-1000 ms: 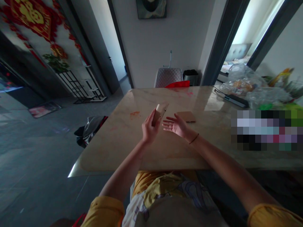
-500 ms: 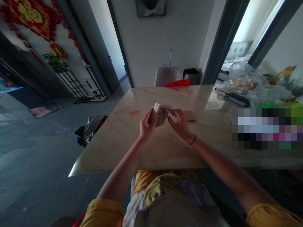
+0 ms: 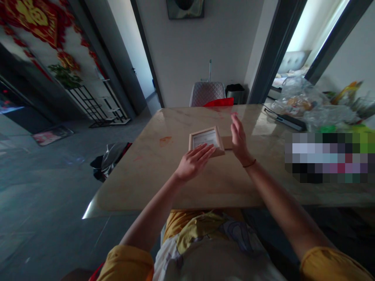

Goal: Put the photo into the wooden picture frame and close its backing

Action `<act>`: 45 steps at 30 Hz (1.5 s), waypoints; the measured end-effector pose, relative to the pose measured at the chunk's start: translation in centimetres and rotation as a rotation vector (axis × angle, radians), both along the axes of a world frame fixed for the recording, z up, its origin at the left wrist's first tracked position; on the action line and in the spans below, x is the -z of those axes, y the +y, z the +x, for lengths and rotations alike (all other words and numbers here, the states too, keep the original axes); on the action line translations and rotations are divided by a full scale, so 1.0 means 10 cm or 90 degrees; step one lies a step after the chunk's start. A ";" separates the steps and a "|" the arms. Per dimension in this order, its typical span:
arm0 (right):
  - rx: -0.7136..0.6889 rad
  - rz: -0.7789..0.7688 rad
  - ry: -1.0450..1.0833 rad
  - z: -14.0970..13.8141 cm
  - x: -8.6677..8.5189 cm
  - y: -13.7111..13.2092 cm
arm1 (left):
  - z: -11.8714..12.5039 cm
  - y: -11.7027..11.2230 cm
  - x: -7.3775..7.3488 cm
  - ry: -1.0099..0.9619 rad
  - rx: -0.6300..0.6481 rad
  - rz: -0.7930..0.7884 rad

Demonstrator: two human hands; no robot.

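Observation:
A small light-wood picture frame (image 3: 206,137) lies flat on the marble table (image 3: 152,175), its pale insert facing up. My left hand (image 3: 193,164) rests palm down across the frame's near part, fingers extended and covering part of the insert. My right hand (image 3: 238,136) stands raised just to the right of the frame, fingers up and touching nothing, with a thin dark bracelet (image 3: 249,164) on its wrist. A flat tan card (image 3: 227,142) lies against the frame's right side, its remainder hidden beneath or behind the frame.
An orange-red stain (image 3: 165,141) marks the table left of the frame. Plastic bags (image 3: 301,103) and a black power strip (image 3: 285,121) lie at the far right, beside a pixelated patch (image 3: 328,158). A quilted chair (image 3: 207,93) stands beyond the far edge.
The frame has gone from being held tilted in my hands to lying flat on the table. My left hand now rests on it, and my right hand has let go and lifted away.

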State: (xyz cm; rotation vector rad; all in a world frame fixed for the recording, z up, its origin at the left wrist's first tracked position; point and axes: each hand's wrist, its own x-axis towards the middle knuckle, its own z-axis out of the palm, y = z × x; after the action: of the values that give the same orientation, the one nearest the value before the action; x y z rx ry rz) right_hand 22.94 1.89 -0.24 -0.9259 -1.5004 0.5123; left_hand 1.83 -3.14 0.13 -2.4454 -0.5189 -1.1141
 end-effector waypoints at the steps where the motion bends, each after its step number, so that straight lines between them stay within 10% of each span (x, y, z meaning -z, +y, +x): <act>1: -0.012 0.021 -0.083 0.07 -0.08 -0.05 | 0.01 0.00 0.00 0.028 -0.005 -0.001; 10: -0.145 0.039 -0.248 0.02 -0.24 -0.32 | 0.01 0.04 0.09 0.093 -0.078 -0.053; 13: -0.018 0.046 -0.131 0.00 -0.23 -0.31 | 0.01 0.05 0.09 0.071 -0.075 -0.068; 18: -0.186 -0.088 -0.128 0.00 -0.12 -0.20 | -0.01 0.07 0.09 0.030 -0.087 -0.076; 22: 0.002 -0.115 0.018 0.08 -0.04 -0.05 | 0.00 0.07 0.09 -0.014 -0.088 -0.116; 27: -0.053 -0.220 0.096 0.03 -0.01 -0.07 | 0.01 0.09 0.08 -0.260 -0.093 -0.290; 35: 0.069 0.146 -0.147 -0.28 -0.16 -0.41 | 0.01 0.16 0.07 -0.509 -0.022 -0.519; 45: 0.097 0.198 -0.224 -0.39 -0.11 -0.46 | 0.03 0.13 0.05 -0.504 -0.006 -0.529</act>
State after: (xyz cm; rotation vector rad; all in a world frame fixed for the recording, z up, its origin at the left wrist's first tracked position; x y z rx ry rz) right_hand 19.02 -2.68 0.82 -0.9047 -1.7467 -0.0016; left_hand 2.10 -1.85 -0.40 -2.4859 -1.4676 -2.2034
